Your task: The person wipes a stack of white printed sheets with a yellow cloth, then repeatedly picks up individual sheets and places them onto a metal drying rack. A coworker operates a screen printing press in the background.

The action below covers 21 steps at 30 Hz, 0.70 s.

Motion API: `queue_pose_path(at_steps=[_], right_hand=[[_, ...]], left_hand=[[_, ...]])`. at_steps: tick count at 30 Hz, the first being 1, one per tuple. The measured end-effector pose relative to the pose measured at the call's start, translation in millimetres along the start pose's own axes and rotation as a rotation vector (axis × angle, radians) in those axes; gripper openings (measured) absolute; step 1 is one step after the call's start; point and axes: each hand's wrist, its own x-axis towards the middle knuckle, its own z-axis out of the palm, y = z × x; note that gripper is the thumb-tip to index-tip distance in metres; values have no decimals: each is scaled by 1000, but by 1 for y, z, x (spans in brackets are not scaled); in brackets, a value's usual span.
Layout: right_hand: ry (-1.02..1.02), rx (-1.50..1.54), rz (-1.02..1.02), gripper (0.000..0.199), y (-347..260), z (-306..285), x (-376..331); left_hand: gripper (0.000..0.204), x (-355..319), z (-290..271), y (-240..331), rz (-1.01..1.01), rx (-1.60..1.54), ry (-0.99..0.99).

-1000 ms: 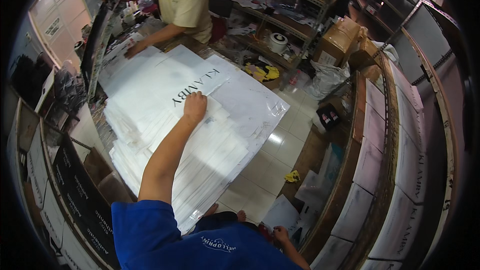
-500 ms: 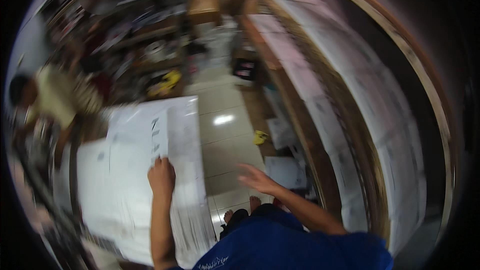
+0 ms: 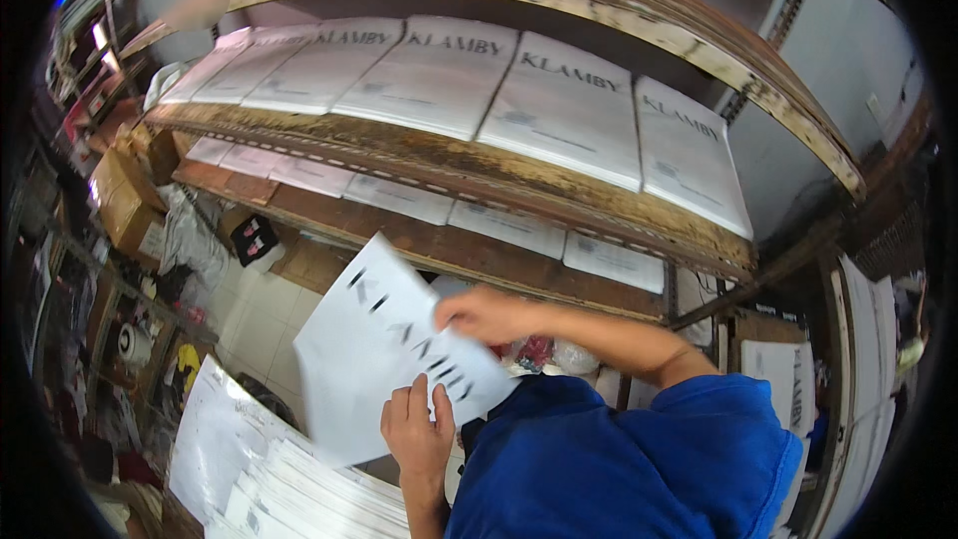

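Spanning the upper view, long wooden shelves [image 3: 599, 205] carry rows of flat white plastic mailer bags [image 3: 429, 75] laid side by side. Below, at lower left, a stack of similar white bags [image 3: 299, 489] rests on the worktop. Between them, one flat white printed mailer bag [image 3: 384, 344] is held in the air, its long axis tilted from upper left to lower right. The right hand [image 3: 489, 314] pinches its right edge; the left hand [image 3: 419, 434], nearer the stack, grips its lower edge, fingers spread on its face. Open floor lies left.

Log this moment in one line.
left hand: holding white packet | right hand: gripping same packet | behind: shelf of white packets
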Motion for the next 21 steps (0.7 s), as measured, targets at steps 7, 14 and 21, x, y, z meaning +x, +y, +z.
queue_pose_path(at_steps=[7, 14, 21], right_hand=[[432, -440, 454, 17, -45, -259, -157], [472, -959, 928, 11, 72, -472, -272], [452, -1186, 1123, 9, 187, -532, -320]], left_hand=[[18, -1, 3, -4, -70, 24, 49], [14, -10, 46, -12, -174, 139, -96], [15, -46, 128, -8, -323, 119, -281]])
